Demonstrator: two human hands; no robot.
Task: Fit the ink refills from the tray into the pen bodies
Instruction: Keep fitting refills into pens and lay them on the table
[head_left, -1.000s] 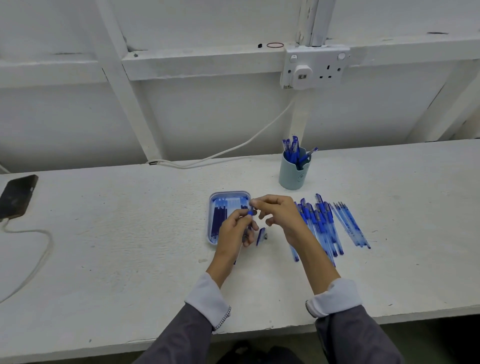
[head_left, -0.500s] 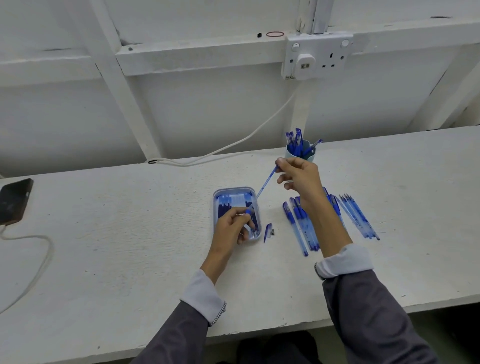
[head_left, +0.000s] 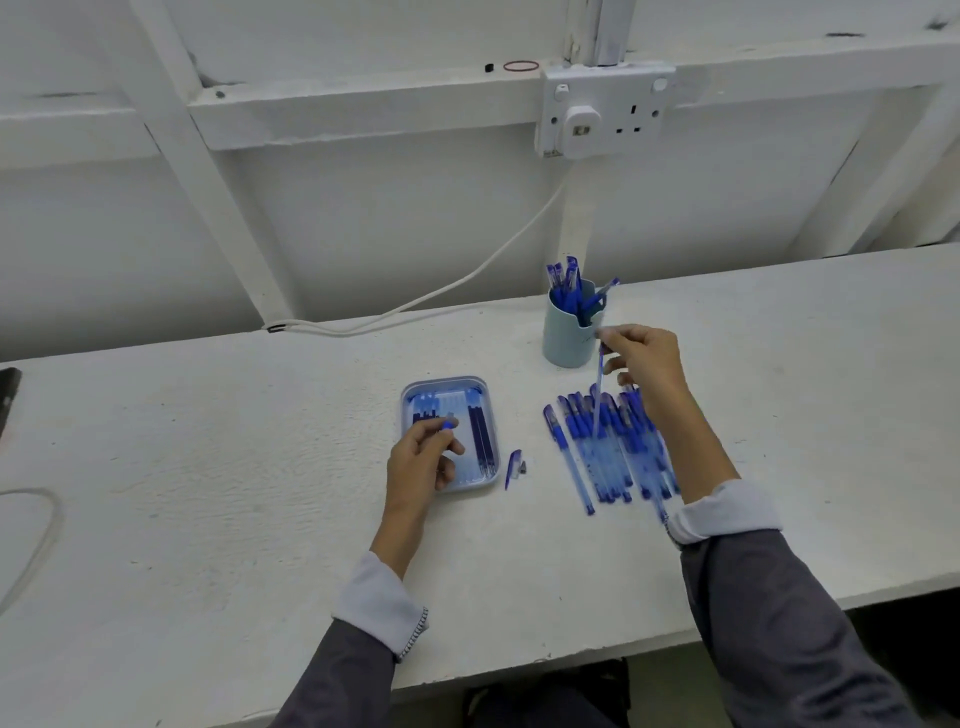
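A small blue tray (head_left: 410, 395) on the white bench holds several dark ink refills (head_left: 480, 434). My left hand (head_left: 421, 460) hovers over the tray's left half and pinches a small blue piece (head_left: 448, 425) between thumb and forefinger. My right hand (head_left: 644, 358) pinches a pen body (head_left: 599, 395) by its upper end, hanging almost upright over a row of several blue pens (head_left: 597, 447) lying on the bench. A loose blue cap (head_left: 513, 468) lies just right of the tray.
A pale teal cup (head_left: 569, 338) with several blue pens stands behind the row. A white cable (head_left: 441, 296) runs along the wall from a socket (head_left: 605, 111). A dark phone (head_left: 8, 395) and a grey cable loop (head_left: 36, 540) lie at the far left.
My right hand carried the pen from above the tray to the right, and it now hangs upright over the row of pens. My left hand stayed over the tray with the blue piece.
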